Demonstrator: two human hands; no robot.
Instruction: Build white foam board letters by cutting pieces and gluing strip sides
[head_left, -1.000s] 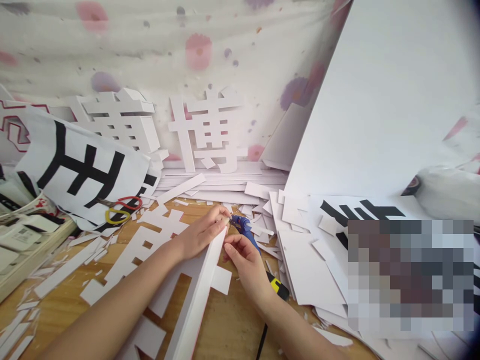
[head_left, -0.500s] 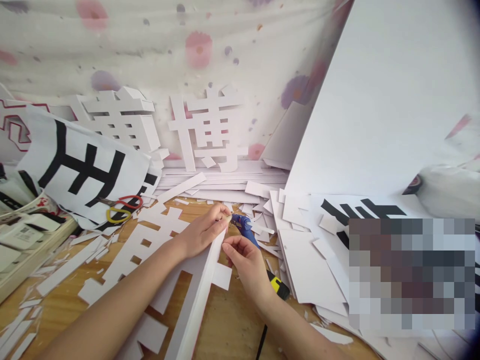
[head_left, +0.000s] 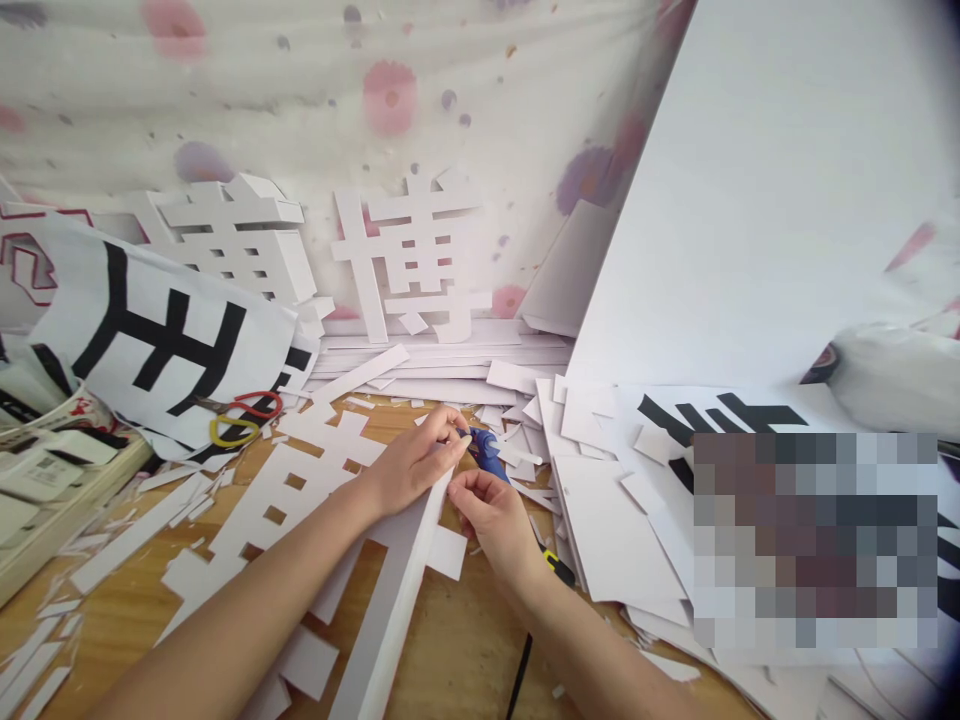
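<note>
My left hand [head_left: 416,462] is closed on the far end of a long white foam board piece [head_left: 405,600], which stands on edge and runs toward me. Against the right side of that same end, my right hand [head_left: 487,510] has its fingers pinched together; whether anything small is between them is hidden. A blue glue gun [head_left: 486,452] lies just beyond both hands. Flat on the wooden table [head_left: 465,650], a cut-out white character [head_left: 281,490] extends under my left forearm. A small white square tab [head_left: 447,553] sticks out right of the board piece.
Red and yellow scissors [head_left: 244,418] lie on a sheet with black characters [head_left: 165,330] at the left. A yellow and black tool [head_left: 559,567] is beside my right wrist. White boards [head_left: 622,530] and scraps are stacked at the right. Cut-out characters [head_left: 420,255] stand at the back.
Both hands hold nearly the same place on the board piece, with my right hand shifted slightly. The whole view has moved a little, and my right forearm now covers more of the yellow and black tool.
</note>
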